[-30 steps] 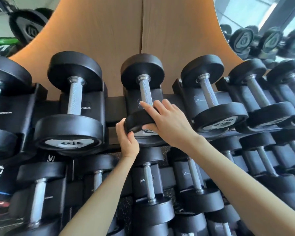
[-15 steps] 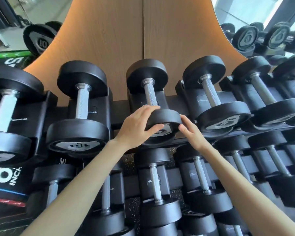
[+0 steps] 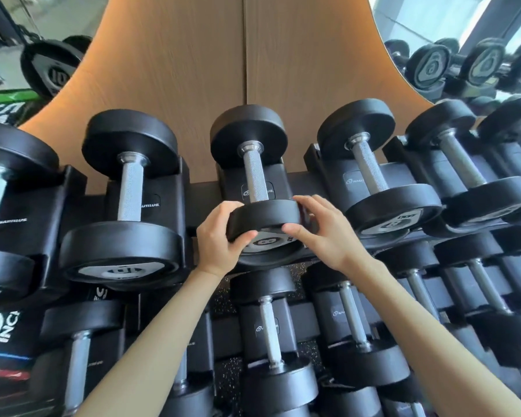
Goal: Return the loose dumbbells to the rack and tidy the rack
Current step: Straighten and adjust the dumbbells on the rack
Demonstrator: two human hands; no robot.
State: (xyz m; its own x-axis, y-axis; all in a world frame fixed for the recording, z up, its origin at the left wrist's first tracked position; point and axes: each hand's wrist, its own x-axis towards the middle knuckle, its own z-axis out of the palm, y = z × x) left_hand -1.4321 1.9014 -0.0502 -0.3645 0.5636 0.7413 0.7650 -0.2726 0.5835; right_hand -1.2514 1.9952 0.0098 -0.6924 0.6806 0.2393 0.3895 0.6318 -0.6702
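Fingers [image 3: 226, 209] curled tight round the near head of the middle dumbbell [image 3: 254, 176], left hand [image 3: 220, 240] and right hand [image 3: 324, 236] each clamping its rim. It lay in its saddle on the top row of the rack [image 3: 403, 179]. Tidying, I reckoned: next a small twist to level the number. Behind stood a wood panel [image 3: 244, 70] between mirrors [image 3: 463, 40]

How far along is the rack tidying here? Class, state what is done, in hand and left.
Done: the top-row dumbbells in view sit in cradles. In hand: left hand and right hand hold the near head of the 8 dumbbell, seated in its cradle. Left: letting go; no loose dumbbell shows.
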